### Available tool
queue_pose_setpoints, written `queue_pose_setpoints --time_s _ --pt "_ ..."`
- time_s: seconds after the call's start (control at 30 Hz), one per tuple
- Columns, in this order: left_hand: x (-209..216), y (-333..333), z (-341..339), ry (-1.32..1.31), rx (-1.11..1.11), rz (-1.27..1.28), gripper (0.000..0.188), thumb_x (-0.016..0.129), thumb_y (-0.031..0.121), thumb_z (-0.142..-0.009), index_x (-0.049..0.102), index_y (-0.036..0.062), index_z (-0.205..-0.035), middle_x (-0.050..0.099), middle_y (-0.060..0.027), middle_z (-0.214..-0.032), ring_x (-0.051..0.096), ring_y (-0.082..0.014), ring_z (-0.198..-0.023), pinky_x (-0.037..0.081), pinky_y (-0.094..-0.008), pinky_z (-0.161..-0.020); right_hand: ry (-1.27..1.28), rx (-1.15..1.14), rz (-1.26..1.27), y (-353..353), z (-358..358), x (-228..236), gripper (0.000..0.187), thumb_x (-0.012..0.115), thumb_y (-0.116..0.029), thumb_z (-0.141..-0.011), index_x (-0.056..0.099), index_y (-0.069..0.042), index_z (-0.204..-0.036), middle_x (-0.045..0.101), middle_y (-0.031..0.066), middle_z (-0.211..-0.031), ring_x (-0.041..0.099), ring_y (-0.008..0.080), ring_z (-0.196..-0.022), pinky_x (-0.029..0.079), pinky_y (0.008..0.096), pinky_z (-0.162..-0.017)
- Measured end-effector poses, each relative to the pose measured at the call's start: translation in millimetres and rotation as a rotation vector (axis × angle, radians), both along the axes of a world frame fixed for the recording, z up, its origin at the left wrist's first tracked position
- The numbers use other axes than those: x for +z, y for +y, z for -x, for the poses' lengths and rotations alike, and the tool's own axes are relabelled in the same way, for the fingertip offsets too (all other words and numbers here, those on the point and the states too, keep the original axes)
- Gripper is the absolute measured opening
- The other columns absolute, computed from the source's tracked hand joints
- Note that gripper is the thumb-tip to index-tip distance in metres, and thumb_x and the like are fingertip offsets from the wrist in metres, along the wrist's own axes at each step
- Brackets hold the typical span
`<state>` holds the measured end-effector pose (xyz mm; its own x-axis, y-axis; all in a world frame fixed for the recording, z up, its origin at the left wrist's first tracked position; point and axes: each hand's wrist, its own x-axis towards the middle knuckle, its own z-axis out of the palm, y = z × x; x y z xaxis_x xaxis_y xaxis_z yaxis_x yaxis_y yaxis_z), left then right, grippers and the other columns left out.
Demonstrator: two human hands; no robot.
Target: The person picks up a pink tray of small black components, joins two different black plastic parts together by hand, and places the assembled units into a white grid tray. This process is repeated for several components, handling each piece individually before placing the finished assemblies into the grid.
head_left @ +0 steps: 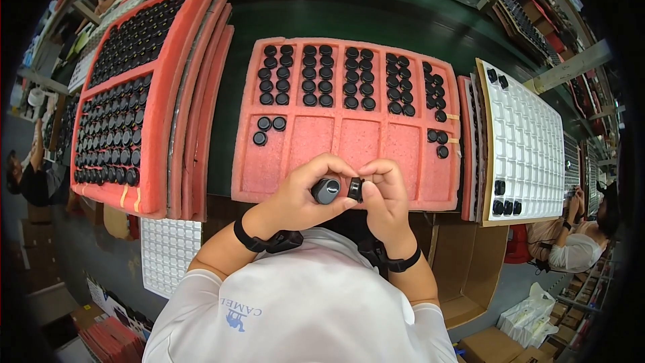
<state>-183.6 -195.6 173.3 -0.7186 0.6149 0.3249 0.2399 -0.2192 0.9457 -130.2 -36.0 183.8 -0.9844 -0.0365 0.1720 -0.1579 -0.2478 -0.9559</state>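
My left hand [306, 191] is closed round a black cylindrical part [326, 191] with a smooth, shiny grey-black round face. Between the fingertips of both hands sits a second, smaller black round part [355, 189], seen edge-on. My right hand [384, 196] pinches this one between thumb and fingers. Both hands are over the near edge of a pink foam tray [314, 136] divided into compartments. Rows of black round parts [309, 74] fill its far compartments; three more [264, 123] lie in the near left compartment, and a few at the right.
At left, pink foam trays [178, 114] are stacked, the top one full of black round parts. A white blister tray [527, 141] with several black parts lies at right on a stack. Below the bench edge are a cardboard box [463, 262] and another white tray [164, 255]. Other people work nearby.
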Motion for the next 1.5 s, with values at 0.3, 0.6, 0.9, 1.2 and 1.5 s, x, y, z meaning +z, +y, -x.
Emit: queue_pose_setpoints --time_s 0.3,0.6,0.9,1.2,1.5 --pt "-1.4 -2.7 -1.5 -0.091 0.009 -0.051 0.036 0.068 0.002 -0.078 0.049 0.0013 -0.109 0.053 -0.0080 -0.104 0.050 -0.0057 -0.077 0.043 -0.0205 -0.069 0.063 0.027 0.031 9.7 0.3 -10.3 0.026 0.054 -0.011 -0.091 0.042 -0.001 -0.111 0.048 0.0016 -0.087 0.043 0.0069 -0.076 0.038 0.0211 -0.069" --pt "3.2 -1.7 -1.1 -0.182 0.058 0.009 0.033 0.069 0.008 -0.079 0.051 0.0005 -0.106 0.058 -0.0057 -0.097 0.055 -0.0070 -0.084 0.045 -0.0216 -0.073 0.180 -0.104 -0.329 13.0 1.7 -3.7 0.026 0.064 -0.005 -0.082 0.052 0.000 -0.104 0.050 0.0064 -0.091 0.048 0.0141 -0.080 0.040 0.0249 -0.074" --pt "-5.4 5.2 -2.0 -0.204 0.058 0.091 0.033 0.069 0.008 -0.079 0.054 0.0010 -0.107 0.059 -0.0041 -0.093 0.056 -0.0091 -0.085 0.045 -0.0236 -0.074 0.205 -0.207 -0.485 33.1 -11.4 5.1 0.025 0.062 0.001 -0.078 0.055 0.000 -0.102 0.054 0.0105 -0.098 0.053 0.0187 -0.086 0.043 0.0295 -0.078" --pt "-20.5 -14.4 1.3 -0.273 0.140 0.187 0.023 0.065 0.003 -0.079 0.055 0.0012 -0.099 0.060 -0.0034 -0.082 0.054 -0.0075 -0.075 0.044 -0.0218 -0.069 0.243 -0.806 -0.932 134.7 -62.5 28.1 0.023 0.062 0.006 -0.076 0.060 0.001 -0.098 0.059 0.0091 -0.096 0.056 0.0178 -0.086 0.045 0.0270 -0.076" --pt "-31.0 -20.9 1.3 -0.303 0.188 0.207 0.017 0.063 0.000 -0.079 0.056 0.0000 -0.095 0.059 -0.0033 -0.082 0.054 -0.0086 -0.075 0.044 -0.0226 -0.070 -0.125 -1.230 -1.050 253.1 -85.7 31.3 0.020 0.065 -0.005 -0.078 0.061 0.000 -0.097 0.061 0.0079 -0.090 0.057 0.0153 -0.086 0.045 0.0265 -0.075"
